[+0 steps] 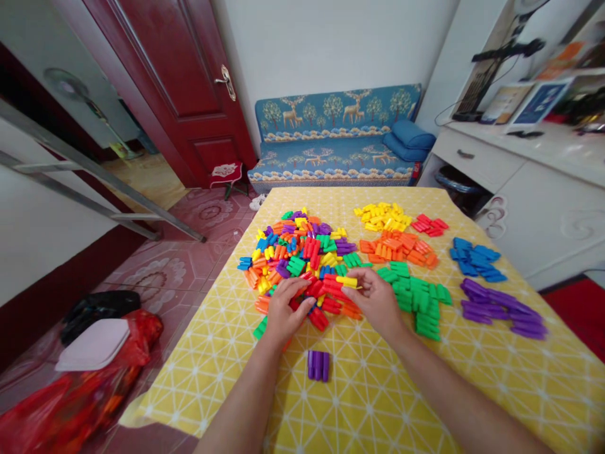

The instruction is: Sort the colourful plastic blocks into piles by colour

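Far left: metal ladder (101, 174) beside a maroon door (182, 82); patterned reddish floor tiles below, red plastic bag (137, 353) on them. Yellow tablecloth (203, 362), white triangular line grid. On its left half, a mixed-colour pile of finger-shaped plastic blocks (283, 252). Left hand (286, 309) at the pile's near edge, fingers over red blocks; cannot tell whether it grips any. Purple block (318, 366) apart, nearer the wearer. Behind the table, blue sofa (331, 148), deer-and-tree print. Right hand (375, 296) pinches a yellow block (347, 281) between thumb and fingers, above red pieces. Rightward, single-colour groups: yellow, orange, green, red, blue, purple. White cabinet (529, 195), far right: blue-and-white box (539, 104), print too blurred to read.
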Available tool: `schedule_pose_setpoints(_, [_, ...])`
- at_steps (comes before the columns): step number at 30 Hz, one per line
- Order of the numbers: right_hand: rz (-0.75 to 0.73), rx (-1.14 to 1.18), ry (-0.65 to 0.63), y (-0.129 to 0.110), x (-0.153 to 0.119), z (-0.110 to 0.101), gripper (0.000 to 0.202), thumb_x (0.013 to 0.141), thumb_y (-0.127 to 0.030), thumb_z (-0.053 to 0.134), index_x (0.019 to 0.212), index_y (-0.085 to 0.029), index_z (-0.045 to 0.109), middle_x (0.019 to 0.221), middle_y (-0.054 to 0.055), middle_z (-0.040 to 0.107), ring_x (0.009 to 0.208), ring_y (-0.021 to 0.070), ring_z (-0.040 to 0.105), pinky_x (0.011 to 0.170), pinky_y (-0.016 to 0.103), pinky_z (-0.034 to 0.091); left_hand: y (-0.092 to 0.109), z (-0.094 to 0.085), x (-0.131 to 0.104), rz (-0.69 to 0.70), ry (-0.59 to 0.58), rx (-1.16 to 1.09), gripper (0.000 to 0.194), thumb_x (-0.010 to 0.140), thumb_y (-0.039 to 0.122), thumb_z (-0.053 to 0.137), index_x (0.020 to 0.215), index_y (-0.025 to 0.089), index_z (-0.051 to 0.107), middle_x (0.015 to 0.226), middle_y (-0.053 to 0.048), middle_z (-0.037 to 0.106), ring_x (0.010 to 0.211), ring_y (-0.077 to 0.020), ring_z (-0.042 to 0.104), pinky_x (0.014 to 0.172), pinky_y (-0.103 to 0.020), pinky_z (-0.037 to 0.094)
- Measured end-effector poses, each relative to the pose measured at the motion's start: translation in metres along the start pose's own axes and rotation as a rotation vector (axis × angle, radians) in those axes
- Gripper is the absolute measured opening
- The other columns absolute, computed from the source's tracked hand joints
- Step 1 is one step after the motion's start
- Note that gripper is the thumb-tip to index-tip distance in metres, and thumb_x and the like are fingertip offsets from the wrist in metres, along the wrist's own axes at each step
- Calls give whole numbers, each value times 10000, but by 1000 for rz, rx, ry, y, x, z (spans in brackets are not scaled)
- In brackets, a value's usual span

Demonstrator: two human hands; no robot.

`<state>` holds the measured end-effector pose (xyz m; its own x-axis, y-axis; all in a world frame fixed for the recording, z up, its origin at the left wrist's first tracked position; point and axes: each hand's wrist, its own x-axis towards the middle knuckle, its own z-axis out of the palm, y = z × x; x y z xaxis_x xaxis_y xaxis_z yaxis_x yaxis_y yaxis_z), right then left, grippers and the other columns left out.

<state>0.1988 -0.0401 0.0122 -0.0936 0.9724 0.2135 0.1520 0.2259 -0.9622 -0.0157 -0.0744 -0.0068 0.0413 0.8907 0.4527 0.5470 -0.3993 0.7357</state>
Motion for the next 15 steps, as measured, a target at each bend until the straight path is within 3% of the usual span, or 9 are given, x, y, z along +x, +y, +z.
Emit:
schedule_pose_setpoints(3, [21, 123, -61, -1, -16, 29, 172, 765, -301, 684, 872, -197, 598, 836, 22, 659, 737, 167, 634, 666, 278, 516, 1, -1, -1, 17, -32, -2, 453, 806, 392, 678, 1225, 231, 609, 1147, -92, 651, 1061, -253, 579, 927, -384, 441])
schedule_pose_setpoints(7, [17, 188, -95, 2, -27, 44, 140, 768, -281, 690, 846, -194, 615, 833, 15, 653, 757, 159, 631, 705, 277, 511, 0, -1, -1, -32, -54, 18, 307, 827, 380, 656, 1088, 219, 669, 1019, -75, 686, 956, -233, 604, 875, -363, 439])
schedule_pose_setpoints(10, [63, 220, -8, 6, -24, 39, 164, 758, -299, 703, 837, -192, 608, 822, 9, 645, 735, 153, 623, 664, 265, 504, -2, -1, -2, -96, -28, -20, 264, 818, 383, 662, 994, 186, 680, 964, -77, 690, 901, -225, 616, 843, -349, 451])
schedule_pose_setpoints(15, [85, 219, 220, 14, -15, 27, 229, 742, -341, 714, 871, -203, 584, 823, 3, 631, 743, 155, 608, 605, 243, 476, -5, -3, -3, -164, 51, -113, 291, 820, 385, 654, 1010, 164, 665, 939, -82, 687, 893, -220, 627, 821, -334, 473])
